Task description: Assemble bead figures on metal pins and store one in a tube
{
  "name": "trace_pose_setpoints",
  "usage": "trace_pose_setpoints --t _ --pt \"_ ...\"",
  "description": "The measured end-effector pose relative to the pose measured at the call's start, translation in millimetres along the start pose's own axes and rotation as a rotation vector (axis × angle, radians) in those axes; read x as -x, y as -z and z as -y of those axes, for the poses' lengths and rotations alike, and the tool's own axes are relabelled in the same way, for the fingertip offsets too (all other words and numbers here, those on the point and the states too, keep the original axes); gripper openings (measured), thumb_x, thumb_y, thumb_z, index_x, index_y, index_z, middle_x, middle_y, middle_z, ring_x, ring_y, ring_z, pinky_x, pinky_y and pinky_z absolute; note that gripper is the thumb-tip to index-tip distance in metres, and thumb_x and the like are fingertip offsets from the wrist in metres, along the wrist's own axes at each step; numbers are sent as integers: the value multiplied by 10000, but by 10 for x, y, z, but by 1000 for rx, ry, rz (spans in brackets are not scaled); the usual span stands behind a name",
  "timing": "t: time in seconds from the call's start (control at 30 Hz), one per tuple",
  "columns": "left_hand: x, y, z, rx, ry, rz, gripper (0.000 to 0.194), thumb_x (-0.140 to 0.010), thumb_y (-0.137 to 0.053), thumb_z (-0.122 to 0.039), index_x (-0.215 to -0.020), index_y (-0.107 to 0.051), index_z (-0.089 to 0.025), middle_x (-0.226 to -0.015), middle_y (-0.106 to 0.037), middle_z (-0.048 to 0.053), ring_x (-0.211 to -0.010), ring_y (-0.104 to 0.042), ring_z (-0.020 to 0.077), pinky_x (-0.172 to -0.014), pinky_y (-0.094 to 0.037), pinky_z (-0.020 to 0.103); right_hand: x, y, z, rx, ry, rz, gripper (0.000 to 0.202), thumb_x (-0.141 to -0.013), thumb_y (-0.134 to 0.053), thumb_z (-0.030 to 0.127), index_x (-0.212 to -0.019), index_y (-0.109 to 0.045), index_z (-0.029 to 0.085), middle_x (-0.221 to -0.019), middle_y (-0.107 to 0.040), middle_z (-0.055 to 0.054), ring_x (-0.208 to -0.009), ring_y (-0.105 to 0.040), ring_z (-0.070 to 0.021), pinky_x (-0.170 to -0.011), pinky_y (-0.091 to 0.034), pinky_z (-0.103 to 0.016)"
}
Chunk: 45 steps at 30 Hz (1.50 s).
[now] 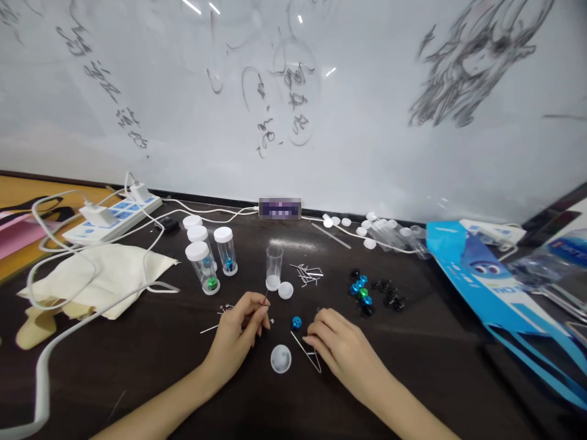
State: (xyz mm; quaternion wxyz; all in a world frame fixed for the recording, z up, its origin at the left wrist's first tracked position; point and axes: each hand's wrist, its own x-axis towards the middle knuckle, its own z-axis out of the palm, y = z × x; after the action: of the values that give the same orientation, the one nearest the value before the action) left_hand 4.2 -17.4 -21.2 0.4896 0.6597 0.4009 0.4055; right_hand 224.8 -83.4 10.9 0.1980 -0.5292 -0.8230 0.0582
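My left hand [243, 324] is closed in a pinch, with a small dark thing at the fingertips that is too tiny to name. Small pins [224, 308] lie beside it. My right hand [332, 336] has its fingers pressed together near the table, next to a bent metal wire piece [312, 354]; what it holds, if anything, is hidden. Between the hands lies a blue spool-like part [296, 322]. Nearer me sits a white round cap [280, 359] with something inside. Beyond the hands stands an open clear tube [274, 269], with another white cap [285, 290] beside its base.
Capped tubes [226, 250] stand at the left, near a cream cloth [110, 269] and a power strip [114, 220] with white cables. Metal wires [307, 275], coloured parts [362, 293], black clips [394, 299], clear tubes [389, 235] and a blue bag [481, 281] lie rightward.
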Motion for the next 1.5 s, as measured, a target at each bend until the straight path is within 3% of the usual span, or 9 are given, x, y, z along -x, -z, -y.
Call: trace_pose_setpoints --t 0.17,0.27,0.37,0.57,0.7,0.8,0.87,1.2,1.5 --pt "34 12 -55 -77 -34 23 161 -973 -466 -316 -900 -543 -195 -642 -611 -31 -486 -510 94 -446 -389 186 45 -58 132 -32 81 -73 116 -976 -486 182 -1026 -591 175 -937 -641 -64 -825 -621 -209 -716 -531 -335" --pt "101 10 -112 -235 -204 81 177 -957 -508 -232 -810 -596 -187 -648 -622 -23 -588 -586 106 -581 -442 201 104 -48 155 28 182 -259 170 -978 -475 156 -1096 -598 149 -967 -668 -82 -800 -619 -196 -734 -519 -326" --pt "196 -33 -160 -317 -400 167 107 -928 -551 -154 -877 -638 -190 -720 -655 -7 -637 -601 110 -623 -446 200 159 -19 211 162 311 -291 283 -987 -408 123 -1199 -596 107 -993 -695 -97 -769 -619 -199 -754 -502 -344" --pt "329 -146 -197 -308 -552 238 116 -928 -530 -105 -888 -621 -165 -671 -597 4 -576 -504 116 -561 -398 216 192 -34 324 258 438 -317 302 -953 -384 62 -1026 -676 48 -909 -708 -128 -763 -617 -232 -740 -485 -366" --pt "269 -103 -195 -190 -490 212 169 -960 -510 -306 -937 -618 -178 -741 -604 22 -660 -527 152 -630 -423 262 130 -88 202 -101 203 -305 234 -969 -456 117 -963 -690 126 -821 -661 -82 -692 -593 -177 -646 -481 -303" --pt "147 -73 -158 -228 -405 94 168 -976 -471 -242 -938 -625 -188 -853 -631 46 -825 -557 185 -755 -439 305 31 -148 16 -534 -145 -372 138 -938 -548 154 -893 -677 177 -817 -651 -48 -739 -621 -163 -675 -488 -274" --pt "58 -85 -108 -314 -412 23 128 -952 -519 -185 -975 -644 -199 -908 -642 50 -900 -548 199 -826 -433 336 -40 -189 -104 -708 -306 -426 121 -923 -583 199 -817 -640 188 -697 -629 -7 -617 -596 -140 -567 -467 -243" --pt "-166 -310 -4 -626 -401 71 162 -769 -770 -248 -921 -720 -221 -954 -711 27 -976 -513 260 -838 -375 423 -142 -221 -164 -760 -297 -415 172 -858 -652 208 -690 -676 185 -788 -681 -36 -736 -617 -181 -647 -464 -288" --pt "-164 -326 -41 -611 -372 139 89 -793 -750 -247 -878 -732 -229 -882 -738 3 -886 -529 227 -797 -324 398 -227 -267 -79 -750 -246 -359 178 -850 -656 161 -677 -690 188 -769 -706 -22 -731 -651 -177 -687 -486 -298"
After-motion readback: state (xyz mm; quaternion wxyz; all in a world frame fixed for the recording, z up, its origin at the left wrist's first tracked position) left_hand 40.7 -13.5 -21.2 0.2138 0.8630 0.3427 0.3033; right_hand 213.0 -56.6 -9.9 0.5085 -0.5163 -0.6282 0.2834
